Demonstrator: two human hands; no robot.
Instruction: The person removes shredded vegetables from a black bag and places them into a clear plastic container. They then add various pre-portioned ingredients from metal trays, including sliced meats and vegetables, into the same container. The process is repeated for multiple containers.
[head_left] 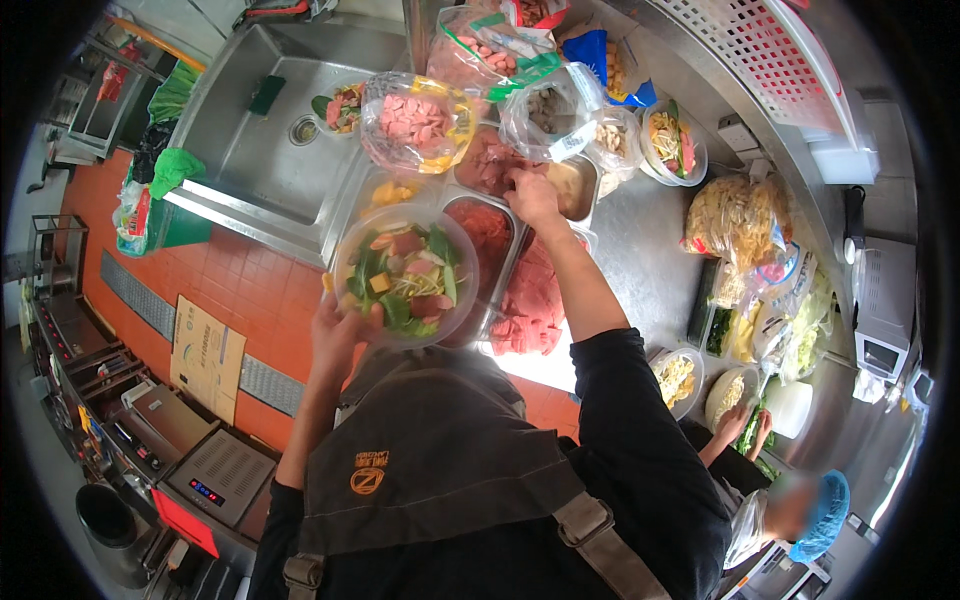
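Head view: left hand (342, 328) is clamped on the lower-left side of a clear plastic bowl (469, 275), centre-left of frame. Bowl holds leafy greens, sprouts, meat pieces and a yellow-orange cube. Right hand (535, 198), upper centre, is down in the sliced meat (487, 160) of a metal tray, fingers curled; can't tell if they pinch a slice. Redder meat (482, 228) sits just right of the bowl, pink slices (530, 300) below the right hand. Open bag (415, 120) of pink rounds above the bowl. Sink (255, 125) upper left. Co-worker's hands (733, 424) on greens, lower right.
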